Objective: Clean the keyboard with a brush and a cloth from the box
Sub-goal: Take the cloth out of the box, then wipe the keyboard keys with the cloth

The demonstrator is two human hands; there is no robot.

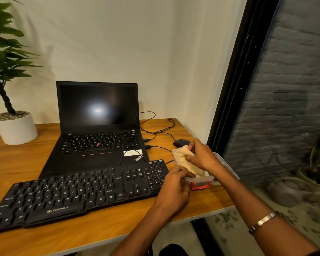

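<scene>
A black external keyboard lies across the front of the wooden desk. At its right end stands a clear plastic box with a red clip on its near side. A cream cloth lies bunched in the box. My right hand is over the box, its fingers curled on the cloth. My left hand rests at the box's near left corner, fingertips on the rim. No brush shows.
An open black laptop stands behind the keyboard. A black mouse and loose cables lie beyond the box. A potted plant stands at the far left. The desk's right edge meets a dark window frame.
</scene>
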